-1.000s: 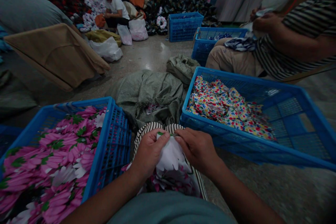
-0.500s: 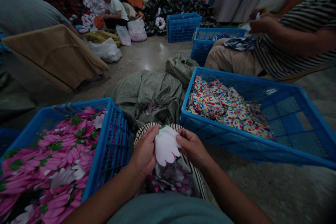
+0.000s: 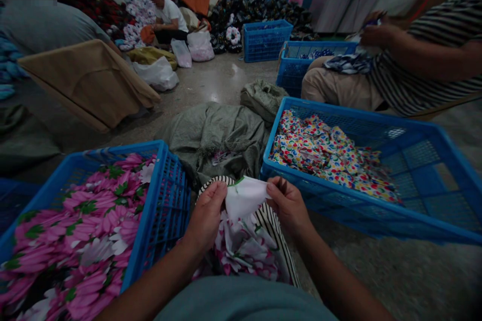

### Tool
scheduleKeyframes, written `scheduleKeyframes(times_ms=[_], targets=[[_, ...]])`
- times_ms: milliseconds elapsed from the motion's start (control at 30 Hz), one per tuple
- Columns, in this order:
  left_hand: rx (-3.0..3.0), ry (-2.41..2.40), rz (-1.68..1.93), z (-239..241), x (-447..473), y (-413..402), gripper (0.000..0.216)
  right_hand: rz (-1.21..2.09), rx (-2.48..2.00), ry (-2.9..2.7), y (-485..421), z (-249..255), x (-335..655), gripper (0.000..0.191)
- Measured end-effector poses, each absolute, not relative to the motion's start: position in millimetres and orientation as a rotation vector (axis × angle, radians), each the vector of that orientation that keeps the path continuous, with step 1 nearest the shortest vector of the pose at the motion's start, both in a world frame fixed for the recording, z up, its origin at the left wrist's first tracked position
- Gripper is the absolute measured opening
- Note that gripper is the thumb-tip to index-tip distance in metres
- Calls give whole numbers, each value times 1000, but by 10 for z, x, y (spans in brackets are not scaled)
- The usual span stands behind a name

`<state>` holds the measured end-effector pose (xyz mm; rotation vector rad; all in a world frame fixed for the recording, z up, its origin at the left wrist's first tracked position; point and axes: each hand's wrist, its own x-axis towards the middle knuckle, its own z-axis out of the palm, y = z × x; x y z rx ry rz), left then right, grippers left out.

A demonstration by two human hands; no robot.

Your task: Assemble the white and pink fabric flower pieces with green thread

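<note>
A white fabric piece with a green edge [image 3: 244, 198] is stretched between my two hands. My left hand [image 3: 209, 210] pinches its left end between thumb and fingers. On the other side, my right hand [image 3: 288, 203] grips the right end with thumb and forefinger. Right below lies a heap of white and pink petal-shaped fabric pieces [image 3: 246, 251] on black-and-white striped cloth [image 3: 276, 233] at my lap. To the left, a blue crate [image 3: 161, 160] holds many pink flower-shaped pieces with green tips [image 3: 94, 210].
At right, a blue crate [image 3: 339, 188] holds colourful printed fabric [image 3: 324, 150]. Grey-green woven sacks [image 3: 214, 128] lie ahead. A person in a striped top [image 3: 425, 55] sits at the right, and a brown cloth-covered board [image 3: 90, 80] stands at the left.
The white piece has gone from hanging with its scalloped edge down to being pulled taut sideways. My right hand has moved slightly right, and the view has shifted a little.
</note>
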<state>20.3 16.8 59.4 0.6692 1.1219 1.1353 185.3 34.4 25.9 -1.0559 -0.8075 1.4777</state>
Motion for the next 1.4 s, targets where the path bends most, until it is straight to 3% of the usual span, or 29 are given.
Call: scheduleKeyframes(times_ms=[67,167,267,400,467,600,800,1133,1300,1400], targets=[[798,1168,1144,615,161,202,22,1459,-1029,-897,336,293,1864,29],[1011,1125,980,684,103,262,42,1500,-969,-1140,323,378,1868,28],[1251,1134,721,732,73,284,22,1487,-969,-1307,330,426,1867,27],[1968,1271,1087,705,28,243,9,1380,-999,-1184,342,389,1929,29],[2326,1220,1287,687,-7,208,15,1431,-990,-1125,310,380,1979,29],[2736,1140,1276,688,-37,145,19,1604,-924,-1271,170,484,2050,37],[2740,1163,1171,710,11,117,20,1418,-1030,-1621,81,617,2057,31],[2698,1098,1256,775,57,97,17,1359,-1052,-1667,140,501,2019,33],[2730,1135,1220,760,55,81,17,1424,-1050,-1591,140,533,1992,36],[2565,1087,1267,716,46,60,18,1517,-1066,-1271,163,517,1970,36]])
